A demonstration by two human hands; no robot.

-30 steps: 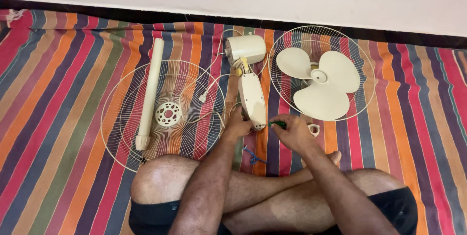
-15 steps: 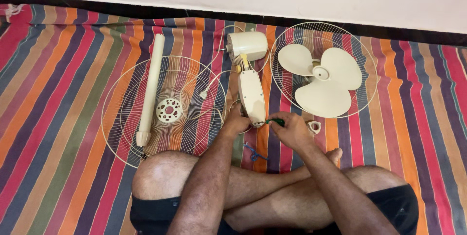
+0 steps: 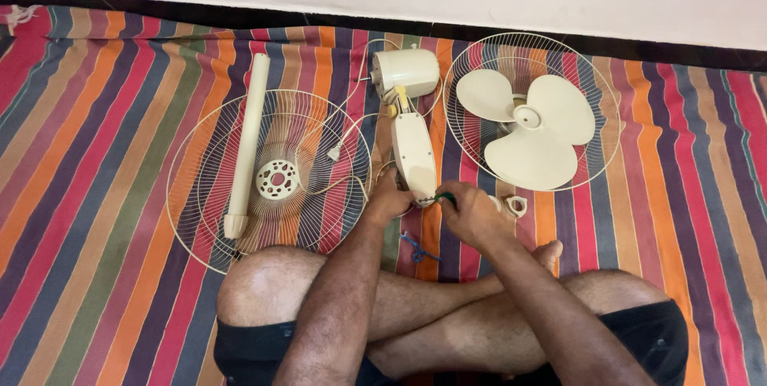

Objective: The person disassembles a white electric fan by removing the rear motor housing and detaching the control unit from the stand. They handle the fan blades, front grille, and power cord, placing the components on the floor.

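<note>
I sit cross-legged on a striped mat. A cream fan neck housing (image 3: 414,154) lies in front of me, joined to the round motor body (image 3: 405,72) farther away. My left hand (image 3: 388,199) grips the near end of that housing from the left. My right hand (image 3: 466,215) holds a green-handled screwdriver (image 3: 444,197), its tip against the housing's near end. The screwdriver is mostly hidden by my fingers.
A wire fan guard (image 3: 270,178) lies at left with a cream pole (image 3: 247,146) across it and a white cord over it. Another guard (image 3: 587,126) at right holds the three-blade propeller (image 3: 526,130). A small cream ring nut (image 3: 515,207) and a blue string (image 3: 413,248) lie near my hands. A white wall runs along the far edge.
My right hand has turned and closed further over the screwdriver, so less of the green handle shows. The left hand stays on the housing.
</note>
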